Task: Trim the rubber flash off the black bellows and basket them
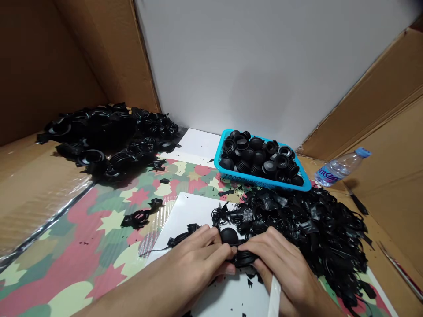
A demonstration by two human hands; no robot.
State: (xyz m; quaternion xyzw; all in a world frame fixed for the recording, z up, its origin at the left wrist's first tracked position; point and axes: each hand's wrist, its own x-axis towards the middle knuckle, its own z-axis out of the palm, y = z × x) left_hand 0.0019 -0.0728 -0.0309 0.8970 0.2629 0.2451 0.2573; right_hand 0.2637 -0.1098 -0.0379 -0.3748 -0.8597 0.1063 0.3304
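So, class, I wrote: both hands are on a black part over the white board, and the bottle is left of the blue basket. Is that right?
Not quite: the head view shows the bottle right of the blue basket, not left. The left hand and right hand are indeed on a black part over the white board.

The left hand (pixel 201 255) and right hand (pixel 280 259) were curled close together. The left forearm (pixel 142 281) slanted in from below.
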